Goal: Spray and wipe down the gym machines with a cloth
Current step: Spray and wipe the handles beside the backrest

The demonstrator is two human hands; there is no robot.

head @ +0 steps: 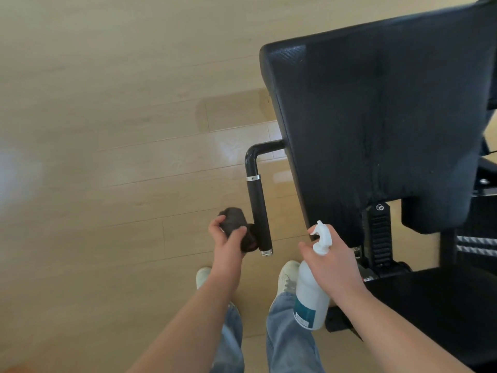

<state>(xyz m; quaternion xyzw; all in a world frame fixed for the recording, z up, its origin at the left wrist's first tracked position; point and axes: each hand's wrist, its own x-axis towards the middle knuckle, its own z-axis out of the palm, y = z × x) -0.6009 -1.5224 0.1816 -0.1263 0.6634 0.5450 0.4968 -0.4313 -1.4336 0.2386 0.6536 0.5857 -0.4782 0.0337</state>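
Note:
My left hand [227, 242] grips a bunched dark cloth [235, 220], and the cloth sits against the lower end of the machine's black handle [258, 208], just left of it. My right hand [332, 261] holds a white spray bottle [312, 297] by its neck, the trigger head [322, 235] pointing up and left toward the handle. The handle bends from a black tube and ends in a chrome cap. The big black padded backrest [382, 117] rises to the right of both hands.
Black frame parts and an adjustment post [380, 235] stand under the pad, with the seat [435, 305] at lower right. Light wooden floor [107, 130] fills the left. My legs in jeans and pale shoes [287, 275] are below the hands.

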